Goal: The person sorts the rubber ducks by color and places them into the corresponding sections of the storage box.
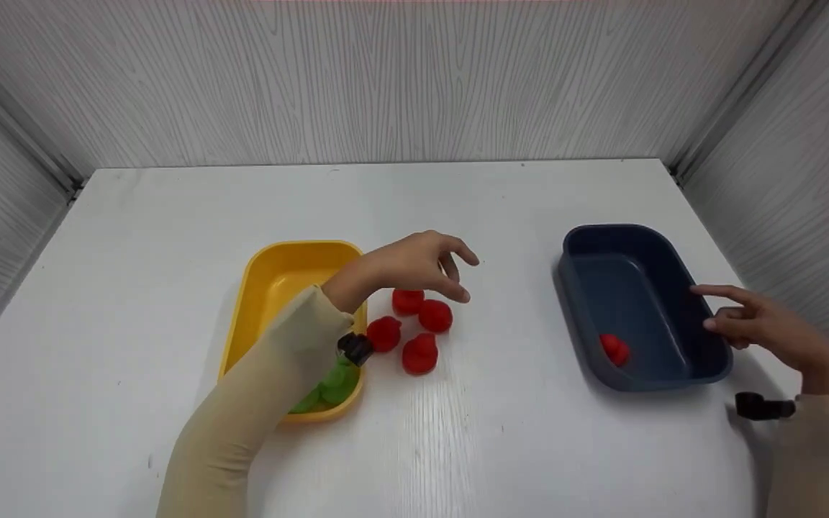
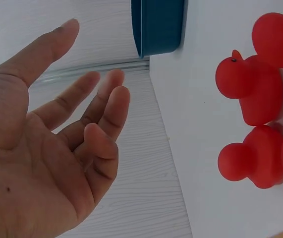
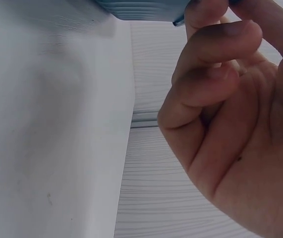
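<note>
My left hand (image 1: pixel 425 266) is held above the table with its fingers loosely bent and nothing between them. Just below and beside it several red toy ducks (image 1: pixel 420 354) stand in a group; the left wrist view shows one red duck (image 2: pixel 262 89) with a small dark eye. At the right, my right hand (image 1: pixel 763 324) grips the right rim of a dark blue bin (image 1: pixel 627 288) with thumb and index finger, the other fingers curled in. Inside that bin, against its left wall, lies a red toy (image 1: pixel 614 349).
A yellow bin (image 1: pixel 242 324) stands left of the red ducks, partly covered by my left sleeve (image 1: pixel 263 388). Green toys (image 1: pixel 339 381) lie in its near end. Pale wood-grain panels (image 1: pixel 386 86) enclose the white table (image 1: pixel 458 446) at the back and sides.
</note>
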Motion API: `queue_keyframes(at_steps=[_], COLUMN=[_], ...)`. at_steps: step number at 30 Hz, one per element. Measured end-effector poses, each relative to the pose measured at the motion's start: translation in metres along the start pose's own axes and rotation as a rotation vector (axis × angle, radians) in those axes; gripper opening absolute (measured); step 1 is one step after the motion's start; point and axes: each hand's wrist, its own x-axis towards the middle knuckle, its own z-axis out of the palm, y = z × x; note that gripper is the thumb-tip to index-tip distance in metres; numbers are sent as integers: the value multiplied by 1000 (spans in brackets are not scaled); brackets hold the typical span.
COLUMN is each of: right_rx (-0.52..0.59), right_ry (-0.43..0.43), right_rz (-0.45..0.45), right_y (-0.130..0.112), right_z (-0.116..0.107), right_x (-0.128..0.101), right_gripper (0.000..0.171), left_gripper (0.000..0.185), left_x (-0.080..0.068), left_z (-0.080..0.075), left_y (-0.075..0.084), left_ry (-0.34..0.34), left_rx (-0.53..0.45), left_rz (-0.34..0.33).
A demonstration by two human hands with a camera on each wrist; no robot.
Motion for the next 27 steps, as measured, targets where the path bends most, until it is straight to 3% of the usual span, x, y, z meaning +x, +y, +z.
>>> queue_keyframes(at_steps=[12, 27], right_rx=[5, 35], right_ry=[17, 10], right_rz=[3, 4], right_y=[4, 3], right_z=[0, 1], right_x=[1, 0], right_gripper=[45, 45], left_gripper=[50, 48], left_x=[-7, -6], left_z=[11, 30], left_y=[-30, -30], left_ry=[-109, -152], left_rx=[122, 355], left_rz=[-138, -231])
